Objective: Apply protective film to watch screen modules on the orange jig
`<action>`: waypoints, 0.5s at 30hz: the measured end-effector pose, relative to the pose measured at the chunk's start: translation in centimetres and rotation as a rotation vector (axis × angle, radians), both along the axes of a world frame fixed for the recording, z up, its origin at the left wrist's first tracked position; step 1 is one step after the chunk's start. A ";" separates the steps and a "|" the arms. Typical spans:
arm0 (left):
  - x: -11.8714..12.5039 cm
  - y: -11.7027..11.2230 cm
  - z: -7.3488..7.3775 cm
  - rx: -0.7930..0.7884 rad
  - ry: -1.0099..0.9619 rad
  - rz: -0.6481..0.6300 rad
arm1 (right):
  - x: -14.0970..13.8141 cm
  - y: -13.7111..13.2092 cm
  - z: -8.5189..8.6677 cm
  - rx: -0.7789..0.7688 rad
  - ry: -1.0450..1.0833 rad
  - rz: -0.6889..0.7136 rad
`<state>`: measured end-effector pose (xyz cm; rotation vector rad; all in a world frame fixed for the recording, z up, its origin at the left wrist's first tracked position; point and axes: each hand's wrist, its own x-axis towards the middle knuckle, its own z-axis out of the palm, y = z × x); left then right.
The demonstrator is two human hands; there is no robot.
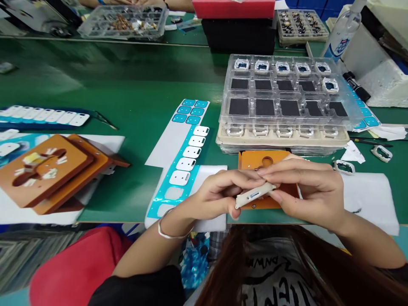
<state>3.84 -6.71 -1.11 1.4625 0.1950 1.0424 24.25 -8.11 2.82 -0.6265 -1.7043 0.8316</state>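
Note:
Both hands are raised above the green bench, pinching a narrow white plastic strip with a small slot in it. My left hand grips its left end between thumb and fingers. My right hand holds the other end. Below them lies an orange jig plate with a round hole, partly hidden by my fingers. Just left of my left hand runs a teal-backed sheet of white adhesive pads, with some spots on it bare.
A stacked clear tray of small frames and black squares stands ahead. Orange jigs lie at left, loose white frames at right, and a co-worker's hands at the far bench.

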 end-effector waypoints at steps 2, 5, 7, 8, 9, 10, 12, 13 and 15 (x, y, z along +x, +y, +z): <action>0.0 0.0 0.0 0.014 0.007 0.002 | 0.0 -0.1 0.0 0.005 -0.007 -0.002; 0.0 0.0 -0.1 0.023 0.004 0.011 | 0.0 -0.1 0.1 0.013 -0.022 0.001; 0.1 0.1 -0.2 0.045 0.009 0.013 | 0.0 -0.2 0.1 0.021 -0.039 -0.002; 0.1 0.1 -0.2 0.066 0.014 0.013 | 0.0 -0.2 0.1 0.028 -0.046 -0.008; 0.1 0.2 -0.2 0.087 0.023 0.014 | 0.0 -0.2 0.2 0.035 -0.052 -0.016; 0.0 0.2 -0.2 0.105 0.034 0.012 | 0.0 -0.2 0.2 0.043 -0.058 -0.026; -0.1 0.3 -0.3 0.130 0.058 0.012 | -0.1 -0.3 0.2 0.054 -0.070 -0.042; -0.2 0.3 -0.3 0.138 0.068 0.013 | -0.1 -0.3 0.2 0.059 -0.076 -0.049; -0.4 0.4 -0.4 0.155 0.083 0.022 | 0.0 -0.4 0.2 0.066 -0.089 -0.056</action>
